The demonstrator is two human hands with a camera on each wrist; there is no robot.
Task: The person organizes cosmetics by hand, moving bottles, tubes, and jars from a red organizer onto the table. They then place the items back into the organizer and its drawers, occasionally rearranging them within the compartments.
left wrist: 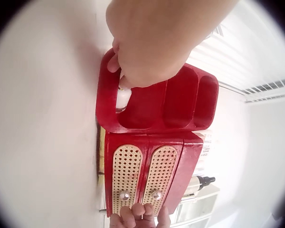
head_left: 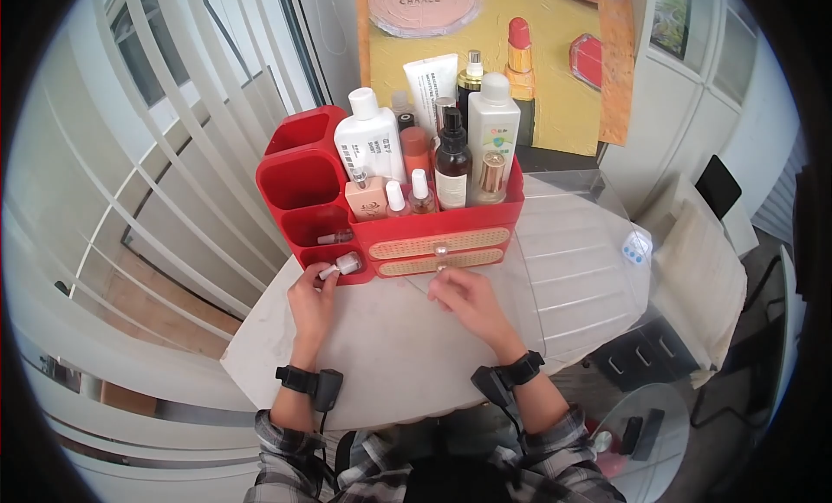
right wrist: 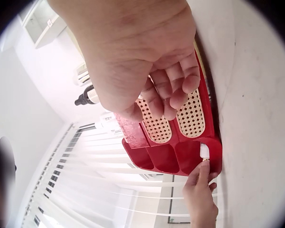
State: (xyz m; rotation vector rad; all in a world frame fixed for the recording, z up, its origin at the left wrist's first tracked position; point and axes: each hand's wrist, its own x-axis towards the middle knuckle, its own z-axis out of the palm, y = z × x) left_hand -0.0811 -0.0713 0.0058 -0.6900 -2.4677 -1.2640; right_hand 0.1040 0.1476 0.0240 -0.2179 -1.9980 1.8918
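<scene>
My left hand [head_left: 310, 298] pinches a small nail polish bottle [head_left: 349, 263] by its cap, the bottle pointing into the lowest side compartment of the red organizer [head_left: 368, 236]. In the left wrist view the pale bottle [left wrist: 123, 99] lies inside that compartment's rim, with the fingertips partly hidden behind the hand. Another small clear bottle [head_left: 334, 238] rests one compartment higher. My right hand [head_left: 472, 302] hovers in front of the two woven drawer fronts, near the lower knob. Its fingers hang loosely curled and hold nothing, as the right wrist view also shows.
Several cosmetic bottles fill the organizer's top, among them a white lotion bottle [head_left: 368, 139] and a dark spray bottle [head_left: 452, 161]. A clear ribbed plastic sheet [head_left: 581, 269] covers the table's right side. Slatted blinds [head_left: 165, 156] stand close on the left.
</scene>
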